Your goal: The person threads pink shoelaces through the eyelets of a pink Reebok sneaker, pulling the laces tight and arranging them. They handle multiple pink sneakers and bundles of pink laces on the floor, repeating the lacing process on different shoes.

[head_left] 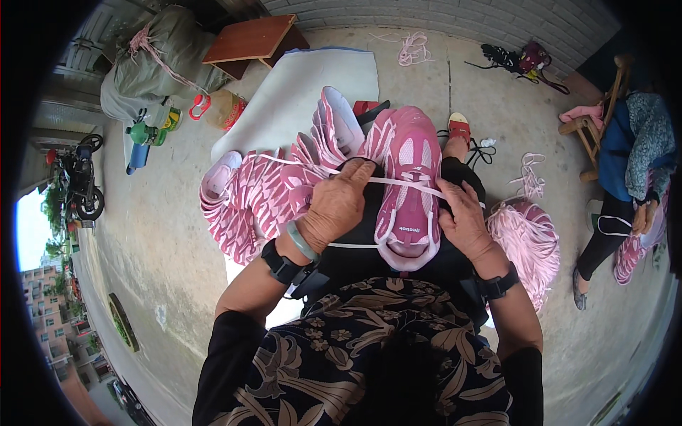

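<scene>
A pink sneaker upper (410,221) lies in my lap, its toe pointing away and its collar toward me. Across its lacing area runs a flat white shoelace (406,184), partly threaded at the front. My left hand (339,204) is closed on the lace, left of the upper. At the upper's right edge my right hand (465,216) pinches the lace between thumb and fingers. More pink uppers (273,184) stand nested in a long curved row to the left. A large bundle of pale pink laces (526,245) hangs by my right leg.
A white sheet (298,92) covers the floor ahead, beside a wooden stool (252,39). Bottles (226,110) and a large sack (167,57) stand at the far left. Loose laces (413,50) lie on the concrete. Another person (629,170) sits at the right with pink uppers.
</scene>
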`<state>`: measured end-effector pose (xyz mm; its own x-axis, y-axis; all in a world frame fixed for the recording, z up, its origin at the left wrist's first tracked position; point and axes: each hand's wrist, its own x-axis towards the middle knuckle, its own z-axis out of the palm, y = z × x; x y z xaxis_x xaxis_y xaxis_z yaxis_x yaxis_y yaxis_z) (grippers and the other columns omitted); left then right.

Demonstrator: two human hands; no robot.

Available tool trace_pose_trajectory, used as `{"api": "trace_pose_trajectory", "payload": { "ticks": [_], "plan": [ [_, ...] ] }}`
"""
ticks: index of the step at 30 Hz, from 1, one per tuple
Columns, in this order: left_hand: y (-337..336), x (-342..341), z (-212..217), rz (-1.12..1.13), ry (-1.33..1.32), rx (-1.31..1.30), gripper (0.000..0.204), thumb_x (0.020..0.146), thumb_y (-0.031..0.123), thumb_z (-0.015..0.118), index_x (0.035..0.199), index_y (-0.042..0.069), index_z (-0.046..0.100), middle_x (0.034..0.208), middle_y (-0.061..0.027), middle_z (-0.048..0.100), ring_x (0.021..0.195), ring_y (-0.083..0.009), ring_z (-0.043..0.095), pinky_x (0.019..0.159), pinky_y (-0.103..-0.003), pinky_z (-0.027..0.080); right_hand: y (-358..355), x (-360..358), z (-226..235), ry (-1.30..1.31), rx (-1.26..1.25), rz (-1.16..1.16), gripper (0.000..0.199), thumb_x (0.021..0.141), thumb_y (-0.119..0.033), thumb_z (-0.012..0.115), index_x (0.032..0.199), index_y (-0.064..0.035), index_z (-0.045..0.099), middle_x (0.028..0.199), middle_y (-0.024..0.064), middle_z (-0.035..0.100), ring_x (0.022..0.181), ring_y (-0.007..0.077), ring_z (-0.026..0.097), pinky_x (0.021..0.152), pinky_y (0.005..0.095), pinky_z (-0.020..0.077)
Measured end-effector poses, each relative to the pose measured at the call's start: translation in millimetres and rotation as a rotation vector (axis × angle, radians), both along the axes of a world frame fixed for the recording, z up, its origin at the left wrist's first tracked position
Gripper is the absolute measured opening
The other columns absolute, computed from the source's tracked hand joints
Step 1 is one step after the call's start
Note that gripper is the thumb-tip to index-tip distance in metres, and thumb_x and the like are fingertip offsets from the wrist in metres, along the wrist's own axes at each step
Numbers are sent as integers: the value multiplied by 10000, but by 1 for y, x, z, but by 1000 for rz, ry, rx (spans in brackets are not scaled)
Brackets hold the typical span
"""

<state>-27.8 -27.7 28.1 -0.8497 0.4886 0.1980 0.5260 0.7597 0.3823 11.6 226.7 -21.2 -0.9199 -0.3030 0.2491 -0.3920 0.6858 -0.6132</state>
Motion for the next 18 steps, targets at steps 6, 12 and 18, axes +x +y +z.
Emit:
{"api": "trace_pose_trajectory", "payload": {
  "ticks": [6, 12, 18],
  "plan": [
    [10, -1, -28, -42, -204, 124, 344, 740, 11, 557, 1083, 20, 523, 863, -153, 613, 753, -342, 610, 649, -385, 506, 60, 25, 18, 221, 253, 69, 259, 725, -20, 589, 981, 4, 553, 756, 145, 577, 643, 326, 546, 615, 413, 423],
    [-147, 8, -11, 32, -100, -97, 155, 821, 114, 541, 924, 34, 624, 919, -138, 634, 859, -306, 613, 743, -375, 505, 245, 69, 44, 138, 577, -162, 215, 766, 27, 536, 978, -5, 560, 849, 164, 583, 714, 349, 556, 652, 409, 454],
    [-303, -16, 31, 335, 95, -424, 59, 833, 88, 539, 862, 47, 571, 799, -141, 592, 751, -351, 577, 636, -400, 472, 544, 178, 149, 92, 914, -684, 310, 929, -121, 430, 1192, 28, 501, 1126, 169, 583, 1030, 264, 571, 888, 324, 443]
  ]
}}
